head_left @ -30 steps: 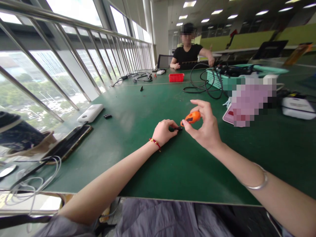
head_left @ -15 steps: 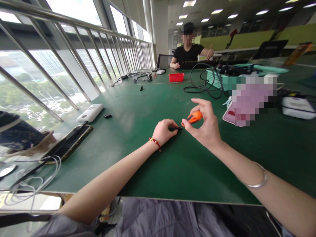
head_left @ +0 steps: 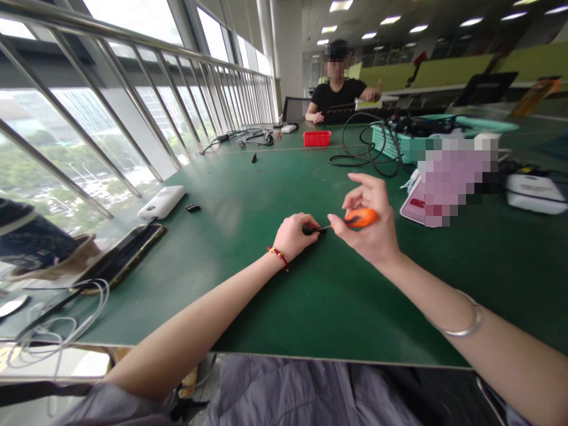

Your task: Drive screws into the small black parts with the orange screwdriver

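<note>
My left hand (head_left: 296,232) rests on the green table, its thumb and fingers pinching a small black part (head_left: 320,229) whose kind I cannot make out. In my right hand (head_left: 373,228) is a screwdriver (head_left: 362,218) with an orange and black handle, gripped near the front of the handle. Its thin metal shaft points left and its tip meets the black part at my left fingertips. The handle lies nearly level across my right palm. Some of my right fingers are raised and curved above it.
A white power bank (head_left: 162,202), a small black piece (head_left: 193,207) and a dark phone (head_left: 133,251) lie left. Farther off are a red tray (head_left: 316,139) and a teal basket (head_left: 388,142) with cables. A pink phone (head_left: 415,207) lies right. Another person (head_left: 337,94) sits across the table.
The screwdriver's handle has swung rightward and lower, lying flatter, and more of its shaft shows. My right hand has shifted slightly right; my left hand stays put.
</note>
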Tool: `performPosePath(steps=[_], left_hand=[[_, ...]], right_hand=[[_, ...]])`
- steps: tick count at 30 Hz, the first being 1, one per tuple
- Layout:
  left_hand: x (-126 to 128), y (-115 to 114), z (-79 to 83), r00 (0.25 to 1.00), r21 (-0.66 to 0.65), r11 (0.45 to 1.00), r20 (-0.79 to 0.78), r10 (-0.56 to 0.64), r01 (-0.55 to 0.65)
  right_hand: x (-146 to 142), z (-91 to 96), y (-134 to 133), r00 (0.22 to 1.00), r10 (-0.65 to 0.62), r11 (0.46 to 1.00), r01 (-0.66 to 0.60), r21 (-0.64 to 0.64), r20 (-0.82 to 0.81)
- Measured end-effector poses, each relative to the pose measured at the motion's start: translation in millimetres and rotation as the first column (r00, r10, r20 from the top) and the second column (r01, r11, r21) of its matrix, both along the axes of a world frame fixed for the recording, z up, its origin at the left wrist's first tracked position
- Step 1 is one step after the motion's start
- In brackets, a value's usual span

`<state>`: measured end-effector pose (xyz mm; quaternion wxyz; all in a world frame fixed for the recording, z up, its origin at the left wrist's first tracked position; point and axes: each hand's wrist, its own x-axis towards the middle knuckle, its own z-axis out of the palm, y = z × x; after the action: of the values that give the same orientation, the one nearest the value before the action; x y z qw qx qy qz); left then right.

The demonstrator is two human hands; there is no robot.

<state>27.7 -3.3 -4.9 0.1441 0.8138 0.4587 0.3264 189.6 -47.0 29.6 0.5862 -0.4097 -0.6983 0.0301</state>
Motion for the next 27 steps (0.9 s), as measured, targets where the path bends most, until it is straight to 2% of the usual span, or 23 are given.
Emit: performPosePath(steps=[3, 6, 8, 13, 15, 18, 21, 23, 27], left_hand=[[-0.5, 0.9, -0.9, 1.000, 0.006, 1.000, 0.000, -0.005, 0.005], [-0.9, 1.6, -1.3, 1.000, 0.001, 1.000, -0.010, -0.009, 0.009], [-0.9, 1.5, -1.1, 1.000, -0.003, 1.000, -0.011, -0.009, 0.009], [-0.8, 1.2, -1.4, 1.000, 0.008, 1.000, -0.002, -0.003, 0.003], [-0.8, 1.5, -2.0, 1.000, 0.016, 1.000, 0.000, -0.006, 0.006], [-1.0, 1.8, -2.5, 1.000, 0.018, 1.000, -0.009, -0.004, 0.004], [-1.1, 1.5, -1.9, 1.000, 0.003, 1.000, -0.016, -0.009, 0.009], [-0.9, 1.0, -1.2, 1.000, -0.001, 1.000, -0.015, -0.010, 0.010], [-0.3, 0.5, -0.7, 1.000, 0.003, 1.000, -0.005, -0.001, 0.001]], right_hand=[[-0.8, 2.6, -4.6, 0.998, -0.040, 0.994, 0.044, -0.097, 0.043], [-1.3, 4.7, -7.8, 0.999, 0.003, 0.987, 0.005, -0.158, 0.051], [-0.9, 4.4, -6.5, 0.999, 0.031, 0.991, -0.026, -0.131, 0.036], [0.7, 1.6, 1.2, 0.999, 0.034, 0.997, -0.034, 0.065, -0.013], [0.7, 2.1, 0.9, 1.000, 0.003, 0.999, -0.003, 0.040, -0.010], [0.2, 4.6, -3.6, 0.999, -0.031, 0.997, 0.033, -0.066, 0.031], [0.1, 6.1, -6.9, 0.998, 0.020, 0.989, -0.012, -0.146, 0.053], [0.3, 5.3, -6.0, 0.998, 0.058, 0.990, -0.052, -0.134, 0.037], [0.9, 1.0, 0.4, 0.998, 0.067, 0.998, -0.067, 0.000, -0.018]])
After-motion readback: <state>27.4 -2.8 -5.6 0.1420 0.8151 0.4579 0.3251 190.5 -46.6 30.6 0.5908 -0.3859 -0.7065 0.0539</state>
